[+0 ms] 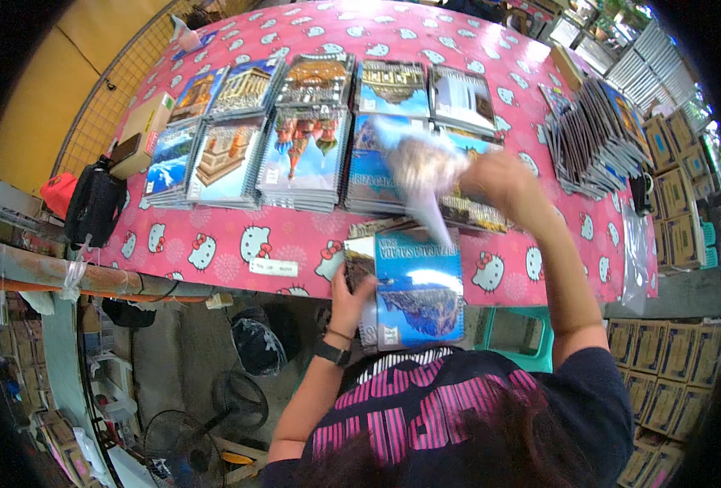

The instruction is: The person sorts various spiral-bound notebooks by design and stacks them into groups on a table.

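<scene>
My left hand (350, 302) is closed around the left edge of several spiral notebooks, held at the table's near edge in front of me. The top spiral notebook (419, 289) has a blue cover with a rocky island. Above the table, my right hand (503, 183) grips a pale, picture-covered notebook (421, 167), smeared by motion. Its details cannot be made out. Beneath it lie stacks of notebooks, one a blue-covered stack (368, 175). To the left is a stack with a colourful domed church (305, 150) on its cover.
Two rows of notebook stacks cover the middle of the pink patterned table (291, 248). A large leaning pile of notebooks (592, 138) stands at the right. A black pouch (96, 199) hangs at the left edge. Below are a green stool (523, 333), a fan (181, 443) and cardboard boxes (669, 350).
</scene>
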`<state>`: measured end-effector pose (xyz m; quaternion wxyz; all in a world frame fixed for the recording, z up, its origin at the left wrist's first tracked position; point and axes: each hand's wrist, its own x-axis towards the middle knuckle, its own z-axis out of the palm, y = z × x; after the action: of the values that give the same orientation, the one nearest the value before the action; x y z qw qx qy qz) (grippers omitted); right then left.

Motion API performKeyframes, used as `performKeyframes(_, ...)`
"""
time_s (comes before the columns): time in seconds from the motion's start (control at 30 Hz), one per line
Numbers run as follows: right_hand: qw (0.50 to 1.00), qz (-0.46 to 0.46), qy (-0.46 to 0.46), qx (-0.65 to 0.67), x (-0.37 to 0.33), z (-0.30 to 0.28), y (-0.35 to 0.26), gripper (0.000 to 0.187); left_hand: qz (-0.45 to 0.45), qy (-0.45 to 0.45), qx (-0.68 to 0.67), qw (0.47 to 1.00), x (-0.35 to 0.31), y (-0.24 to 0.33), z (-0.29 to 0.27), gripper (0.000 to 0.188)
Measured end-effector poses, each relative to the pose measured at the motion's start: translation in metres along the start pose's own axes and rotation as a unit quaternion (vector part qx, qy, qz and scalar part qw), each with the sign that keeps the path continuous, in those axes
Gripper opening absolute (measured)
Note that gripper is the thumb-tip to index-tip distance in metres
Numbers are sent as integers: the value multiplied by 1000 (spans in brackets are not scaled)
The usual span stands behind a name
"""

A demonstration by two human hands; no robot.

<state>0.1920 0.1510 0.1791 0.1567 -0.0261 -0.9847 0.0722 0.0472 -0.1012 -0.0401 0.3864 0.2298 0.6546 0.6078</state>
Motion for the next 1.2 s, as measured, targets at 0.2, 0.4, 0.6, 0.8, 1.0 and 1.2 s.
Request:
performKeyframes(0.2, 888, 344, 14, 306, -91, 58, -55, 50, -106, -94, -237, 961, -8, 44, 0, 54)
performKeyframes(0.4, 811, 467, -12, 352, -131, 172, -93, 87, -91, -49, -145, 984, -16, 26, 0, 56)
performKeyframes(0.6, 600, 394, 40, 695, -75, 179, -123, 88, -252, -136, -364, 886, -34, 34, -56, 45)
performKeyframes(0.8, 762, 313, -113, 555, 30, 188, -134, 77, -154, -57, -269, 949, -15, 37, -161, 50)
performKeyframes(1.0, 981, 161, 90, -55, 164, 197, -63, 68, -140, -15, -240, 961, 32, 19, -230, 44)
performKeyframes(1.2, 994, 104, 2, 44, 182, 189, -68, 42, -145, -16, -217, 965, 46, 2, -248, 46)
